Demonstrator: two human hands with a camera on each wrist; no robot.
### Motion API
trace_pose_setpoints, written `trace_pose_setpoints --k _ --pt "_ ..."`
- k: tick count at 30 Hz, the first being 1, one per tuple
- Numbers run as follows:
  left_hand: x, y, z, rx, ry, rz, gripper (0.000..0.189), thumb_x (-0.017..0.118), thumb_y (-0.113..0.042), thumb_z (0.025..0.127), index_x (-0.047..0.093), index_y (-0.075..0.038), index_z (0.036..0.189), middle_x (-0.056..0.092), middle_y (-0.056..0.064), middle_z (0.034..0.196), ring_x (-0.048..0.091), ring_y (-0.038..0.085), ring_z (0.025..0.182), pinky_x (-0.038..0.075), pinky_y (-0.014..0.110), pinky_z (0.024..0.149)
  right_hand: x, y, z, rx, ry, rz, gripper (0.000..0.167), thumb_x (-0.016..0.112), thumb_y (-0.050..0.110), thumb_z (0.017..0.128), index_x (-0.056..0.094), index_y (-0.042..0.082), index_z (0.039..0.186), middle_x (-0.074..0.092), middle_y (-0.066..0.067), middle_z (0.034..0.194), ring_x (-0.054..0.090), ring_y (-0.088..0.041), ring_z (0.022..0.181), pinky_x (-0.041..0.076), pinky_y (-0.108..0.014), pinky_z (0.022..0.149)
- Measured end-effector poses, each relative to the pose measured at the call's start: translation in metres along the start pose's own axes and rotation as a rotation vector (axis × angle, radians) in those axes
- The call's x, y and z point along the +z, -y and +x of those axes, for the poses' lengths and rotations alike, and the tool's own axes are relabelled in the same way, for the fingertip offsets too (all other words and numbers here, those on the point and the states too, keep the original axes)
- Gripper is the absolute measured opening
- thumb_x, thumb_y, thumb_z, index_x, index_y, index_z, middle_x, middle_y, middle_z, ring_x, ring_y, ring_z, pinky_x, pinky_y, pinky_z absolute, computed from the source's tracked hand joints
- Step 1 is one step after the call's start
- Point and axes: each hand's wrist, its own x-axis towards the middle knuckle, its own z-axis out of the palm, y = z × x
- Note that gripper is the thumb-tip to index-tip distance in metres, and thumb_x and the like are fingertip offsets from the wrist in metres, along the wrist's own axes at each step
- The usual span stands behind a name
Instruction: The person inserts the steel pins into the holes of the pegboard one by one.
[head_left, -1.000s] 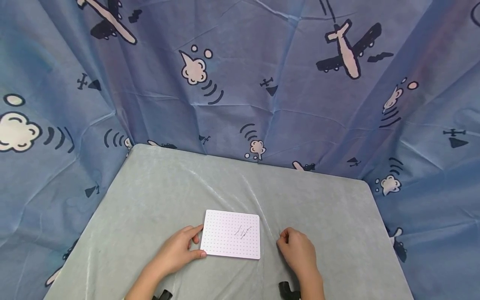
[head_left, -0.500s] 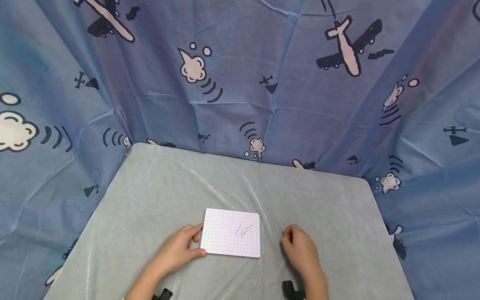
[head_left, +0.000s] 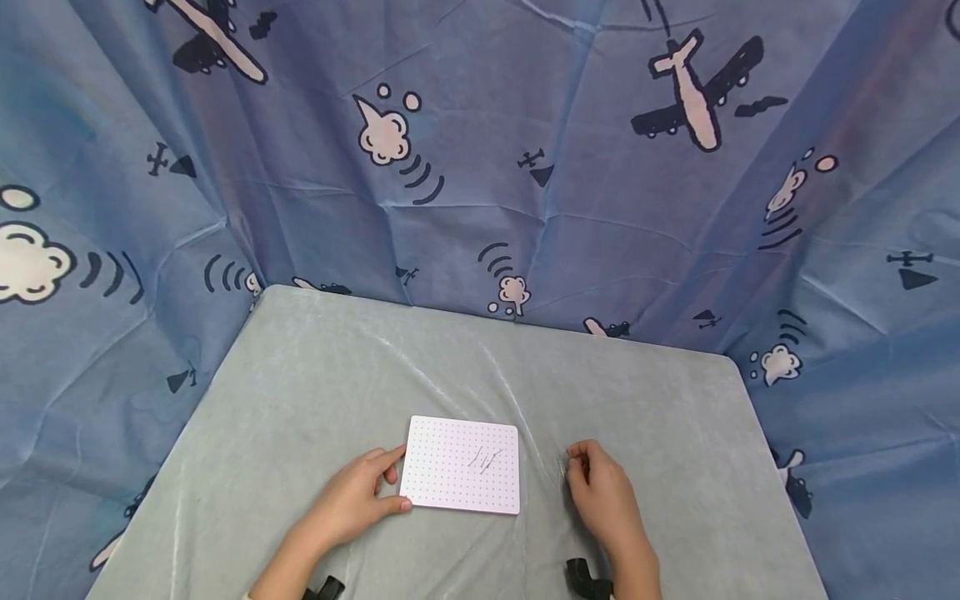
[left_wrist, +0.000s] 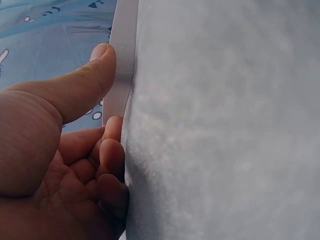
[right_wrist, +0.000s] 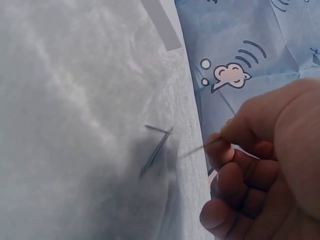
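A small white board [head_left: 442, 475] dotted with a grid of tiny holes lies on the table. My left hand [head_left: 348, 504] holds its left end, thumb at the near corner and index finger on the side edge. In the left wrist view the thumb lies against the board's edge [left_wrist: 121, 65], other fingers curled below. Several thin dark pins [head_left: 487, 461] lie on the board's right half. Right of the board, my right hand [head_left: 606, 500] pinches one thin pin [right_wrist: 200, 147] between thumb and index finger. More loose pins [right_wrist: 156, 152] lie on the cloth beside those fingertips.
Pale grey cloth [head_left: 330, 358] covers the table, with creases running near the board. A blue curtain printed with planes [head_left: 465, 167] hangs behind and at both sides. Black wrist-camera mounts [head_left: 588, 581] sit by both wrists.
My right hand has shifted slightly right and away from me, and the loose pins show more plainly left of its fingertips. The left hand and board keep their places.
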Motion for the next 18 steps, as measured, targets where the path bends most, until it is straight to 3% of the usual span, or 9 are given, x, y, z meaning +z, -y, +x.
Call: trace_pose_setpoints --k 9,18 --pt "0.0 0.0 -0.001 -0.002 -0.002 -0.002 0.082 0.097 -0.035 0.082 0.064 -0.003 0.151 0.056 -0.013 0.095 0.044 0.002 0.069 0.04 0.027 0.064 -0.003 0.013 -0.001 -0.04 -0.09 0.143 0.01 0.075 0.003 0.098 0.072 0.009 0.104 0.059 0.002 0.076 0.053 -0.012 0.066 0.046 -0.028 0.058" --pt "0.0 0.0 0.0 -0.004 0.002 0.007 0.082 0.097 -0.036 0.083 0.064 -0.003 0.151 0.056 -0.014 0.095 0.044 0.002 0.07 0.04 0.027 0.064 0.004 0.026 -0.002 -0.253 -0.124 0.273 0.024 0.082 -0.005 0.091 0.075 0.017 0.094 0.049 0.012 0.065 0.044 -0.005 0.057 0.04 -0.024 0.05"
